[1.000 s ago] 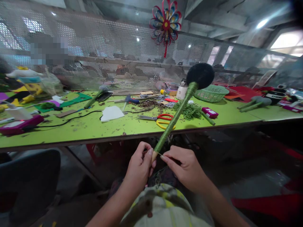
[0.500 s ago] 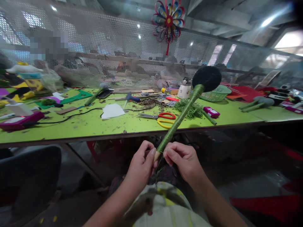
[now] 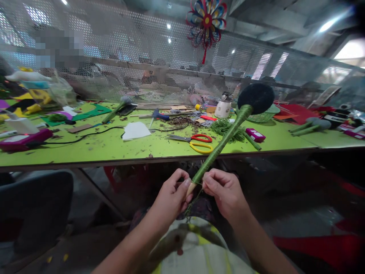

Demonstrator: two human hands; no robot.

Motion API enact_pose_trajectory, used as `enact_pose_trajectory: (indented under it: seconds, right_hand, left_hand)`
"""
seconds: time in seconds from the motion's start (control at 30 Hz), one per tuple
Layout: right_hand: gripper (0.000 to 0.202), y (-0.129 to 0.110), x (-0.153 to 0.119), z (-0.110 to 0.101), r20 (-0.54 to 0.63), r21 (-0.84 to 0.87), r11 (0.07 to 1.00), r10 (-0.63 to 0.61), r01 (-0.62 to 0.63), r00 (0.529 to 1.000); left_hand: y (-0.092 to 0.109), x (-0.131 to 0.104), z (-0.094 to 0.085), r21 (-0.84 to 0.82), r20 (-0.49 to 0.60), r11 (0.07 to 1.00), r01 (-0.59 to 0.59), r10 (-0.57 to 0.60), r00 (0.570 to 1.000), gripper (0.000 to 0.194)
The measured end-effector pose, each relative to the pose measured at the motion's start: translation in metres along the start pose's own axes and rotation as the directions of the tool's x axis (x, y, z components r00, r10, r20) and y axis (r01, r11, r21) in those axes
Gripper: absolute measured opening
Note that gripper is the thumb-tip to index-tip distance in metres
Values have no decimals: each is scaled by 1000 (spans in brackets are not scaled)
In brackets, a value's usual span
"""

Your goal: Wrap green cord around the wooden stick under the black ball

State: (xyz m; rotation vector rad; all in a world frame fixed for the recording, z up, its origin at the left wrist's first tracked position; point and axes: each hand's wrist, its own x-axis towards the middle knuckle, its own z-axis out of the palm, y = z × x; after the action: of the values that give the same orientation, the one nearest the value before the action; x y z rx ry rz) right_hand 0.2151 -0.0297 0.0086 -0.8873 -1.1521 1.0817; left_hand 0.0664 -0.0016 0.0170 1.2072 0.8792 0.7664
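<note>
A long stick wrapped in green thread [image 3: 218, 149] slants up to the right, with a dark fuzzy round head [image 3: 256, 99] at its upper end. My left hand [image 3: 174, 192] is closed on the bare, pale lower tip of the stick. Just right of the stick, my right hand [image 3: 224, 190] pinches the green thread, its fingertips a little apart from the wrapped part. Loose green strands hang below between the hands. Beyond them on the table lie scissors [image 3: 189, 140] with one red and one yellow handle.
The green table [image 3: 94, 152] holds a white sheet [image 3: 136, 131], a pile of green thread [image 3: 224, 127], a purple box [image 3: 255, 135], a white jar [image 3: 222, 106], a green basket [image 3: 261, 116] and a purple device [image 3: 25, 140]. A chair [image 3: 37, 209] stands at left.
My right hand has moved slightly right, away from the stick, drawing the thread out. The stick's dark head has shifted a little right and down.
</note>
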Motion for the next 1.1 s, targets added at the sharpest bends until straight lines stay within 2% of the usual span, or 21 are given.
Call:
enact_pose_trajectory:
  seconds: [0.17,0.3,0.43,0.57,0.8,0.97,1.1]
  right_hand:
    - [24,-1,3,0,14,0,1000,10,-10,1000]
    - [24,-12,0,4,38,-182,983,-8,15,999]
    - [21,-29,-8,5,177,-391,903,-114,176,978]
    - [19,-34,-17,3,344,-407,851,-194,332,919]
    - [14,-23,-20,1,343,-345,861,-256,375,904]
    - [12,-19,-19,0,287,-363,855,-277,372,917]
    - [12,-19,-19,-1,274,-396,846,-263,358,925]
  left_hand:
    - [-1,0,0,-62,16,997,55,-54,998,22]
    - [-3,2,0,-113,15,993,44,-42,999,21]
    - [-8,3,0,-188,-18,982,8,-12,1000,18]
    - [-5,2,-2,-207,-62,978,24,-37,997,13]
    - [2,-2,-7,-205,-20,979,9,-14,1000,10]
    - [-1,-4,-8,-256,18,967,-14,20,1000,15]
    - [0,-5,-6,-293,34,956,7,3,999,15]
